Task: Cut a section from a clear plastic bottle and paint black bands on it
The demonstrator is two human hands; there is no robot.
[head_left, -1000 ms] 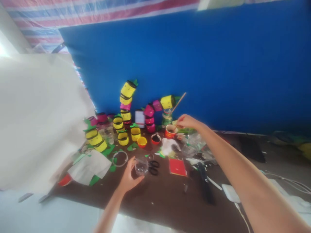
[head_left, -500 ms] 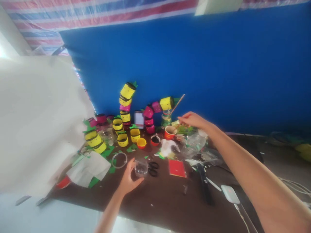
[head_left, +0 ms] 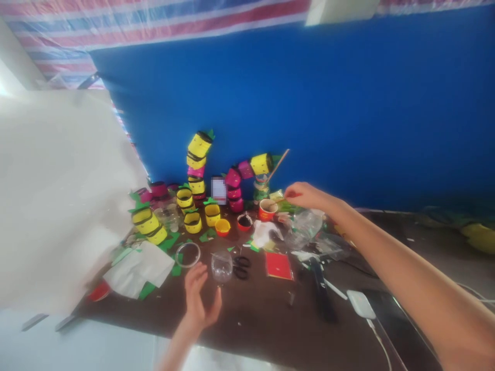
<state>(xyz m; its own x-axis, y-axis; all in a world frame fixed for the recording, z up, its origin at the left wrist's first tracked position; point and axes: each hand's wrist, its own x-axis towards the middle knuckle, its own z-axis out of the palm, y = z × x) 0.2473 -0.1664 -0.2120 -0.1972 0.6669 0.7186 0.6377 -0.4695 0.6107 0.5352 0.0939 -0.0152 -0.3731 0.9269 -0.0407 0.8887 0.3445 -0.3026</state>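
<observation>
1. The left hand (head_left: 199, 296) is resting just beside the clear plastic cup (head_left: 221, 267), with its thumb and fingers standing apart and holding nothing.
2. This cup is sitting on the brown table (head_left: 255, 319), near the black scissors (head_left: 242, 267); its see-through wall is letting the dark surface show.
3. The right hand (head_left: 303, 195) is pinching a thin stick (head_left: 280, 200), its fingertips being together on it.
4. The lower end of this stick is reaching into the red paper cup (head_left: 266, 212); I cannot tell exactly what is filling this cup.
5. Just beside, a small red cup (head_left: 244, 228) is containing something black.
6. To its left, a small yellow cup (head_left: 222, 228) is showing a bright yellow inside.
7. Two yellow cups with green leaf shapes (head_left: 192, 224) are standing behind it; their contents are not showing clearly.
8. At the back, a long wooden stick (head_left: 280, 162) is slanting upward by the green jar (head_left: 261, 190); whether it is standing inside, I cannot tell.
</observation>
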